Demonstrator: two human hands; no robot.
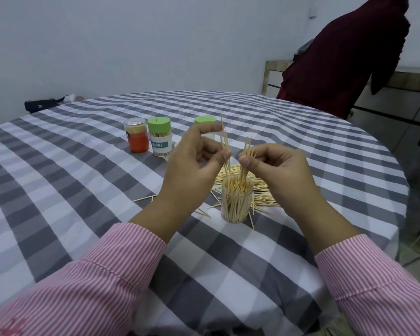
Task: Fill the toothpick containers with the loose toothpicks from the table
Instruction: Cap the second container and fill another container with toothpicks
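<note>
At about nine o'clock on the round table (58, 180), spread with a grey-and-white checked cloth, stands an orange-labelled container (135, 135) with a clear lid, toothpicks showing in its upper part. Just to its right, touching or nearly so, is a green-lidded container (159, 137) with a white and teal label, also packed with toothpicks. A second green-lidded container (205, 121) stands further right, toward eleven o'clock of the hands, mostly hidden behind the left hand (194, 166). That hand is raised above the table, thumb and fingers pinching a small bunch of toothpicks (225, 147) held nearly upright, tips pointing up and lower ends angled down toward the open clear container (237, 202). This container stands at the table's centre-right, at six o'clock below the two hands, already well filled with upright toothpicks. Behind and around it, from twelve to four o'clock, lies the loose pile of toothpicks (260, 192), with a few strays at eight o'clock. The right hand (277, 168) grips its own bunch (247, 151) between thumb and curled fingers, the lower ends reaching into the container's mouth. Both wrists wear pink-striped sleeves (112, 267).
</note>
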